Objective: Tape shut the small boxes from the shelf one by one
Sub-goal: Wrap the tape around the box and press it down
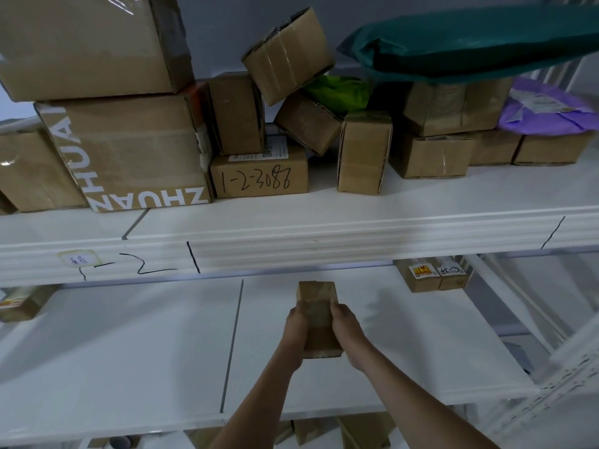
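Gripping a small brown cardboard box [319, 319] from both sides, a person's left hand [295, 325] and right hand [346, 325] clamped the carton between them above the middle of a white lower shelf board [129, 351], with the fingers of each hand wrapped over the box's long edges and its far end pointing toward the back of the rack. Bare forearms reached in from the near edge of the view. Above it, a white upper shelf [324, 218] carried a crowd of parcels: a large brown carton printed with white letters [129, 157] sat at the left beneath another large brown carton [90, 43], and just to its right lay a flat brown box marked 1-2-3088 in black pen [259, 176] with an upright small box [236, 113] standing on it. A tilted taped box [288, 55] leaned at the top of the pile, an upright small carton [364, 155] stood near the shelf's middle, and a dark green plastic mailer bag [470, 43] lay across the stacked boxes at the right, beside a purple plastic parcel [547, 108]. The shelf's front rail [291, 251] bore handwritten black marks and a small round label [79, 259]. At the far right of the lower shelf sat a brown box with a red-and-yellow sticker [432, 275], well apart from the hands.
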Motion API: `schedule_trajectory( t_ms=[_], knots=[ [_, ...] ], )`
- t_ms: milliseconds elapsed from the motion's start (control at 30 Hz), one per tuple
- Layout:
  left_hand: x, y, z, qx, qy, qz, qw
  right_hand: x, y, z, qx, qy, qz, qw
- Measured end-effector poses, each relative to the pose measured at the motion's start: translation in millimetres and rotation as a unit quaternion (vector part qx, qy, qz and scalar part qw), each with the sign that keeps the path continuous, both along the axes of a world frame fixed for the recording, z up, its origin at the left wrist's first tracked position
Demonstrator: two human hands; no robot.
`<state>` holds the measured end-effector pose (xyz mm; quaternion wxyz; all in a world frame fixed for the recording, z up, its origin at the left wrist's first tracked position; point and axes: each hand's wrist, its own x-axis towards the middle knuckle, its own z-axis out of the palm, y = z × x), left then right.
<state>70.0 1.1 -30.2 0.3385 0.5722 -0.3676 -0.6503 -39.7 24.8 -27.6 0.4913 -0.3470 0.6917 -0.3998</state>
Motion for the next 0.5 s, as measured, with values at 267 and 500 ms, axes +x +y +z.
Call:
schedule_trajectory(
  t_ms=[267,500],
  knots=[
    [-1.6,5.0,-10.9,-0.084,-0.137,-0.003,0.987,7.3,4.5,-5.3,-0.013,0.084,-0.018,0.996],
    [0.5,8.8,-9.0,-0.079,-0.109,0.002,0.991,9.7,4.2,-3.1,-0.022,0.148,-0.008,0.989]
  ],
)
